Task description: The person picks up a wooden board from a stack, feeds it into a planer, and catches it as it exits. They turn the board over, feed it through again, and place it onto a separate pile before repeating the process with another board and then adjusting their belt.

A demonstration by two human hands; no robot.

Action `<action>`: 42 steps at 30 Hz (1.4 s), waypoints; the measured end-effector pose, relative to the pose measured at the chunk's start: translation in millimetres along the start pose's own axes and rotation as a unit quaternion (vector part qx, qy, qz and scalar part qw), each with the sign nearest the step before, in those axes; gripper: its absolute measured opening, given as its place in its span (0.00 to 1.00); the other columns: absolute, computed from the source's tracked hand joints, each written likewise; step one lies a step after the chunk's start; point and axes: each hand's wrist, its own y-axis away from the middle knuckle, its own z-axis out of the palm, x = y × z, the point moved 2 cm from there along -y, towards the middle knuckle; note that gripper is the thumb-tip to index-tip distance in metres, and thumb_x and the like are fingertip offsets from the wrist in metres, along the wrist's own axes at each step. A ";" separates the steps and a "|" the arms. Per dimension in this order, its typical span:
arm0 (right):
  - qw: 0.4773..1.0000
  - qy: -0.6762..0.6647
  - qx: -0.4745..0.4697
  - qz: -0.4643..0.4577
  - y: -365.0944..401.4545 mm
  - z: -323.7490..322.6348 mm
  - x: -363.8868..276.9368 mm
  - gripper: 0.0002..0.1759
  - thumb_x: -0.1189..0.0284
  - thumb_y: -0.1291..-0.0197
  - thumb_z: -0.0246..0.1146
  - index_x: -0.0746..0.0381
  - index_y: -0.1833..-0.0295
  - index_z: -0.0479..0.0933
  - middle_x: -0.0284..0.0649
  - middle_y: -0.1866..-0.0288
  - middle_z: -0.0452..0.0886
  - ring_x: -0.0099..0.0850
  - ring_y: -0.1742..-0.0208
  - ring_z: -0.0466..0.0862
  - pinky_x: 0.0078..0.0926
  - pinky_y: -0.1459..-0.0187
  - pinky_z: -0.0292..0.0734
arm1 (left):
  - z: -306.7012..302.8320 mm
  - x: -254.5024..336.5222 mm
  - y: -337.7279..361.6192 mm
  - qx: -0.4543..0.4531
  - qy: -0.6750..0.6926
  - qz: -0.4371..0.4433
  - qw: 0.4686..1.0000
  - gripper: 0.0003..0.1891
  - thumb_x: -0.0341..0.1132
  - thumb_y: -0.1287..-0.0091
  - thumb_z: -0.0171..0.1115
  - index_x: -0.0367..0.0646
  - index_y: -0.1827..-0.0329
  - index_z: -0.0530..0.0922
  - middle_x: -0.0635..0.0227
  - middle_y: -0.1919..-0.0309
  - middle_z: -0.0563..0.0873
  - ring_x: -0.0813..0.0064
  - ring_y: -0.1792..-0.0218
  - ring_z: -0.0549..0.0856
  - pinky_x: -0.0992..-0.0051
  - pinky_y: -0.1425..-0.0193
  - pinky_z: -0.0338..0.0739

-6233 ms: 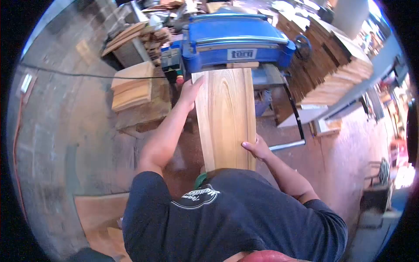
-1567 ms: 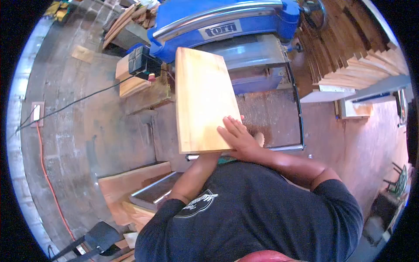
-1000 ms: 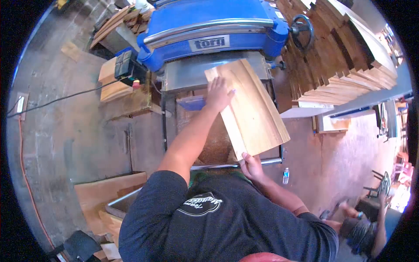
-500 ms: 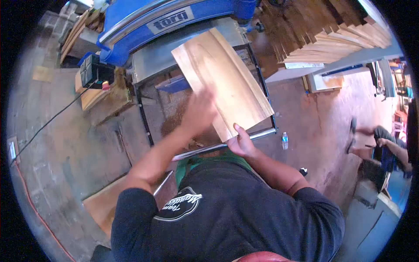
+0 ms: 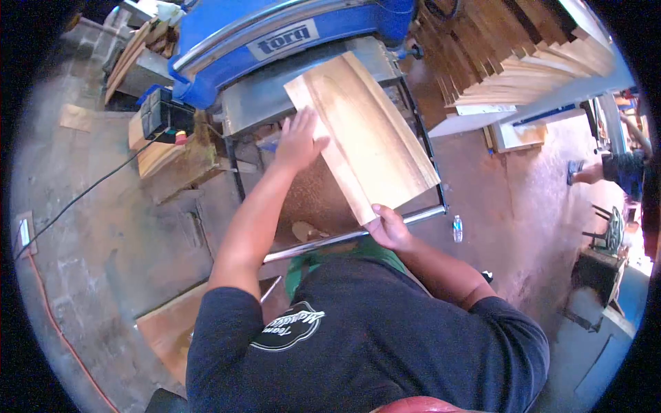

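As the board [image 5: 372, 131] hangs over the steel planer table [image 5: 251, 110], right hand [image 5: 389, 227] clasps it, left hand [image 5: 297, 141] lies flat.

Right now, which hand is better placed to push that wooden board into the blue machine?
Probably the right hand: it grips the near end of the board, farthest from the blue machine. The left hand lies flat on its side edge, better for steering.

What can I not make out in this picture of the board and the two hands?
Head view, all:
- right hand: fingertips hidden under the wooden board.
- left hand: palm hidden; contact with the board's edge unclear.
- blue machine: top cut off by the picture's edge.
- bottle: label too small.
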 end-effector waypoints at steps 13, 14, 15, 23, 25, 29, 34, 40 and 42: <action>0.929 0.297 0.159 -0.152 37.4 28.3 -24.8 0.20 0.73 0.41 0.64 0.70 0.44 0.72 0.42 0.53 0.80 0.33 0.52 0.81 0.31 0.49 0.76 | -7.5 38.7 14.1 0.019 0.044 -0.075 0.996 0.45 0.61 0.32 0.50 0.31 0.26 0.53 0.44 0.27 0.58 0.52 0.25 0.57 0.55 0.24 0.51; 0.846 0.473 0.143 -0.201 41.8 39.7 -31.4 0.21 0.74 0.41 0.64 0.71 0.44 0.71 0.42 0.53 0.80 0.32 0.52 0.81 0.31 0.49 0.76 | -15.7 45.3 21.3 0.003 0.253 -0.076 0.964 0.44 0.63 0.32 0.47 0.33 0.26 0.53 0.46 0.27 0.60 0.54 0.26 0.59 0.56 0.24 0.53; 0.834 0.492 0.128 -0.214 41.8 44.9 -34.2 0.31 0.77 0.48 0.68 0.68 0.37 0.68 0.46 0.47 0.79 0.37 0.45 0.80 0.37 0.40 0.73 | -24.3 52.7 29.9 -0.016 0.451 -0.073 0.889 0.44 0.64 0.31 0.45 0.34 0.25 0.53 0.49 0.28 0.62 0.56 0.27 0.62 0.58 0.25 0.55; 0.262 0.924 -0.030 -0.278 -13.7 85.2 -38.6 0.34 0.72 0.44 0.58 0.47 0.29 0.64 0.47 0.29 0.63 0.51 0.28 0.62 0.59 0.30 0.54 | -35.2 24.1 106.3 -0.025 0.755 -0.313 0.576 0.33 0.57 0.26 0.44 0.42 0.27 0.58 0.60 0.32 0.69 0.64 0.32 0.69 0.61 0.30 0.64; 0.238 0.940 -0.044 -0.241 -28.0 78.1 -21.0 0.34 0.72 0.44 0.57 0.45 0.29 0.64 0.46 0.27 0.61 0.52 0.28 0.60 0.60 0.31 0.55 | 18.9 14.4 138.9 -0.037 0.698 -0.375 0.608 0.35 0.57 0.28 0.49 0.41 0.28 0.59 0.62 0.35 0.73 0.65 0.33 0.71 0.62 0.32 0.68; 0.234 0.948 -0.034 -0.214 -50.9 60.9 -15.6 0.37 0.72 0.45 0.58 0.45 0.27 0.60 0.46 0.27 0.60 0.53 0.27 0.60 0.59 0.31 0.54 | 48.1 33.7 153.6 0.007 0.599 -0.440 0.669 0.33 0.54 0.30 0.56 0.42 0.30 0.61 0.60 0.39 0.75 0.65 0.40 0.76 0.65 0.42 0.75; 0.206 0.951 -0.052 -0.224 -98.3 52.1 -25.3 0.41 0.73 0.45 0.58 0.48 0.24 0.54 0.50 0.24 0.54 0.55 0.24 0.53 0.54 0.27 0.50 | 62.4 21.5 128.3 0.063 0.578 -0.510 0.633 0.33 0.56 0.32 0.57 0.35 0.36 0.68 0.56 0.47 0.80 0.68 0.50 0.80 0.70 0.58 0.78; 0.207 0.955 -0.059 -0.203 -166.6 67.2 -42.5 0.39 0.72 0.42 0.55 0.50 0.24 0.53 0.51 0.22 0.49 0.51 0.21 0.48 0.50 0.25 0.46 | 22.2 -5.8 64.2 0.107 0.478 -0.515 0.704 0.30 0.54 0.31 0.56 0.30 0.45 0.77 0.57 0.59 0.85 0.69 0.63 0.84 0.72 0.67 0.77; 0.207 0.955 -0.057 -0.203 -184.2 73.8 -45.3 0.38 0.71 0.41 0.54 0.50 0.24 0.53 0.51 0.21 0.48 0.51 0.21 0.47 0.50 0.25 0.46 | 41.6 -29.7 48.9 0.142 0.515 -0.504 0.678 0.29 0.55 0.31 0.56 0.31 0.49 0.79 0.57 0.62 0.85 0.71 0.67 0.84 0.72 0.70 0.77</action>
